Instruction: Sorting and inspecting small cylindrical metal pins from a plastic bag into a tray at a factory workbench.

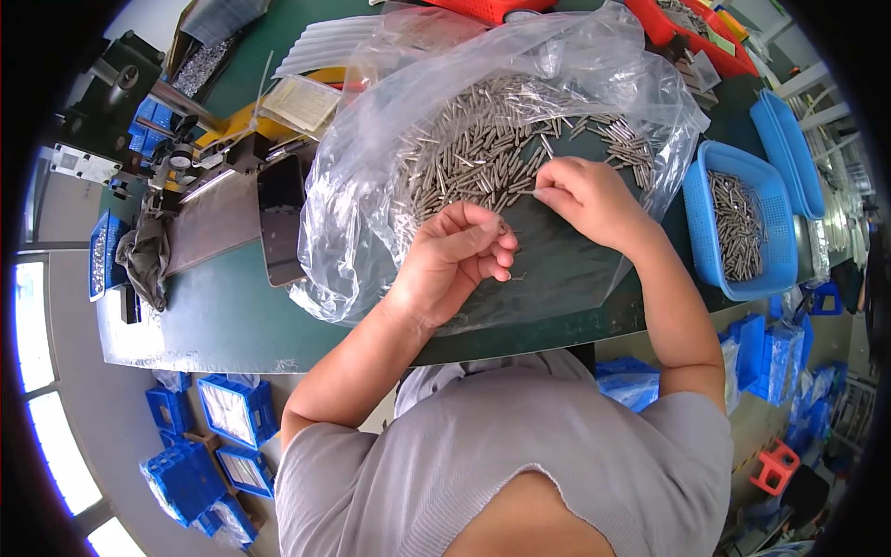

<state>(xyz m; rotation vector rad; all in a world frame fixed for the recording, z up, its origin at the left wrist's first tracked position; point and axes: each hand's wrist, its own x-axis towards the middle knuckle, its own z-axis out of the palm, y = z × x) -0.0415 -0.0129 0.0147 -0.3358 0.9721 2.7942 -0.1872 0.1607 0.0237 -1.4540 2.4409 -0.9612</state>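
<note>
item: left hand (pixel 455 255), centre of the frame, fingers curled together toward the palm over the near edge of a clear plastic bag (pixel 353 186); whether it grips any pins, cannot tell.
item: right hand (pixel 589 200), right of centre, thumb and forefinger pinched together at the lower edge of the pin heap, apparently on one pin; the pin itself too small to confirm.
item: small metal pins (pixel 492 139), grey, short cylinders, a broad heap lying on the opened bag, upper centre, just above both hands.
item: stray pin (pixel 520 276), alone on the mat just right of the left hand's fingertips.
item: dark green work mat (pixel 232 306), covering the bench, lower left to centre.
item: blue plastic basket (pixel 733 223), right of the frame, holding more pins of the same kind, well apart from the right hand.
item: metal fixture with dark slide (pixel 232 209), left of the bag.
item: blue crates (pixel 213 436), on the floor, lower left.
</note>
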